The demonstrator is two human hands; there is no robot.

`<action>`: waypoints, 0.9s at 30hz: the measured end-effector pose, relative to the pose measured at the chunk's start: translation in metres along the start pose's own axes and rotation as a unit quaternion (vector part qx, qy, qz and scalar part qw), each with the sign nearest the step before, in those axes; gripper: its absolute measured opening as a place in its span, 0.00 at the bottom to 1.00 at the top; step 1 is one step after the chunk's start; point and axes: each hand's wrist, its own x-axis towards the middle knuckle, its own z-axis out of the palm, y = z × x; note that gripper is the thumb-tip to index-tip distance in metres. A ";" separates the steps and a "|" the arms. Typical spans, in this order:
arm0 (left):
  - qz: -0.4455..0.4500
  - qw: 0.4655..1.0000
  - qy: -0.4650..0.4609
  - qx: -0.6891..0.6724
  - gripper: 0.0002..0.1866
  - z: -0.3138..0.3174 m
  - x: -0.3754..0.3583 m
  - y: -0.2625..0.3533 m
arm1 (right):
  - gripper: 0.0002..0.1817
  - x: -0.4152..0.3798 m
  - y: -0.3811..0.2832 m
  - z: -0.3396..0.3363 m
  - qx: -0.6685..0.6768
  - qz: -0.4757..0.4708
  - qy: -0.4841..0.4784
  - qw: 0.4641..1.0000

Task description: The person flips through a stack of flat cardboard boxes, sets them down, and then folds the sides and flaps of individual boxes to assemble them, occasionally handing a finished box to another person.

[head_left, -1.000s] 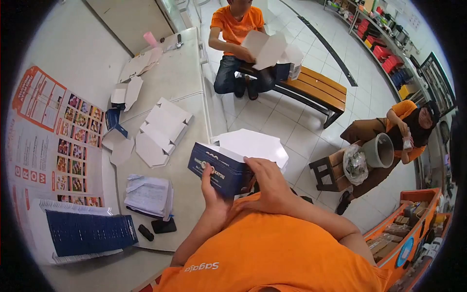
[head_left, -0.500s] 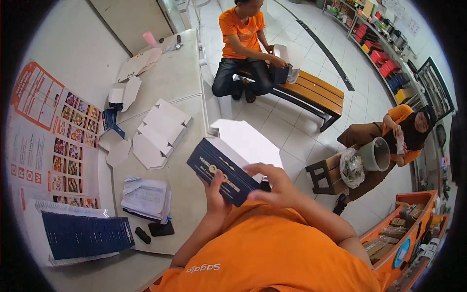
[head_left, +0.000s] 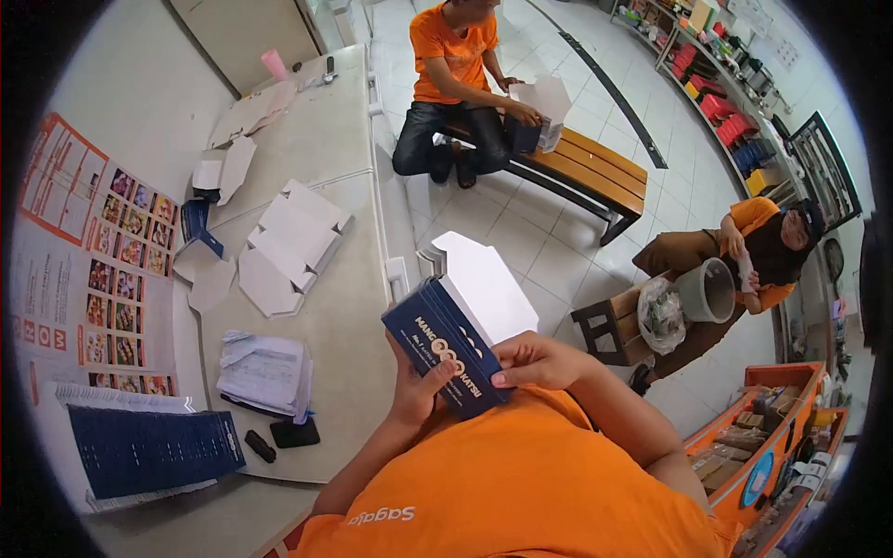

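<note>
A partly folded cardboard food box (head_left: 437, 344), navy outside with "KATSU" lettering and white inside, is held tilted in front of my torso. My left hand (head_left: 416, 386) grips its lower left part, the thumb pressed on the printed side and the other fingers hidden behind. At the right end of that side, my right hand (head_left: 539, 361) pinches the edge between thumb and curled fingers. The box's white lid panel (head_left: 484, 288) stands up away from me.
On the white counter (head_left: 344, 372) lie an unfolded box blank (head_left: 293, 242), papers (head_left: 267, 372), a phone (head_left: 295, 432) and a stack of navy blanks (head_left: 153, 449). One person (head_left: 456, 65) folds a box on a wooden bench (head_left: 586, 172); another (head_left: 758, 237) sits beside a bucket (head_left: 707, 293).
The box has turned so its printed side faces me more fully. My right hand has closed from spread fingers to a pinch on its edge. The left thumb has shifted along the print.
</note>
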 end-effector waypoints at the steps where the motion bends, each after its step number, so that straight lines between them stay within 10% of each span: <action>1: -0.006 1.000 -0.001 0.005 0.53 0.002 0.000 0.002 | 0.16 -0.004 -0.008 0.007 -0.035 0.001 0.035 0.999; 5: -0.027 0.999 0.021 0.005 0.56 0.010 -0.005 0.003 | 0.14 -0.021 -0.037 0.031 -0.309 0.050 0.122 0.942; 19: -0.006 0.999 0.041 -0.005 0.57 0.015 -0.003 0.003 | 0.16 -0.029 -0.036 0.035 -0.387 0.003 0.113 0.915; 27: 0.122 0.979 0.126 0.103 0.46 -0.027 0.004 -0.014 | 0.11 -0.004 -0.021 0.010 -0.631 0.000 0.105 0.768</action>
